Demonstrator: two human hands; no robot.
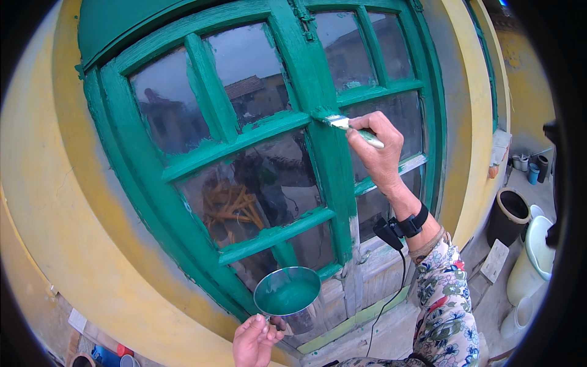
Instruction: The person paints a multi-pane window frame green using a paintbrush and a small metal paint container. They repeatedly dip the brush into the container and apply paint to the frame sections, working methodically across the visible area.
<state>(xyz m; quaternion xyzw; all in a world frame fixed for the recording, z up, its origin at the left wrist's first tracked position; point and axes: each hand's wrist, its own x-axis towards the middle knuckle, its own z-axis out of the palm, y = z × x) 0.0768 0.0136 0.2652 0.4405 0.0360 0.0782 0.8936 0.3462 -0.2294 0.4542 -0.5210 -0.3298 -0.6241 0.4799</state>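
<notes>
My right hand (378, 140) grips a paintbrush (339, 121) with a white, green-smeared handle. Its bristles touch the centre stile of a green-painted wooden glazed door (331, 165), just below the upper panes. Lower down, my left hand (257, 341) holds a metal pot (305, 316) by its side, where a handle seems to be. Green paint (293, 296) lies inside the pot. Green coats most of the frame and glazing bars. Bare greyish wood (376, 270) shows on the lower panels, and one short bar (412, 164) at the right is whitish.
A metal latch (306, 23) sits high on the door. Yellow wall (151, 261) borders the frame. At the right stand a dark jar (510, 213), a pale bucket (529, 261) and a small wooden stool (495, 261). From my wrist device (390, 231) a black cable hangs.
</notes>
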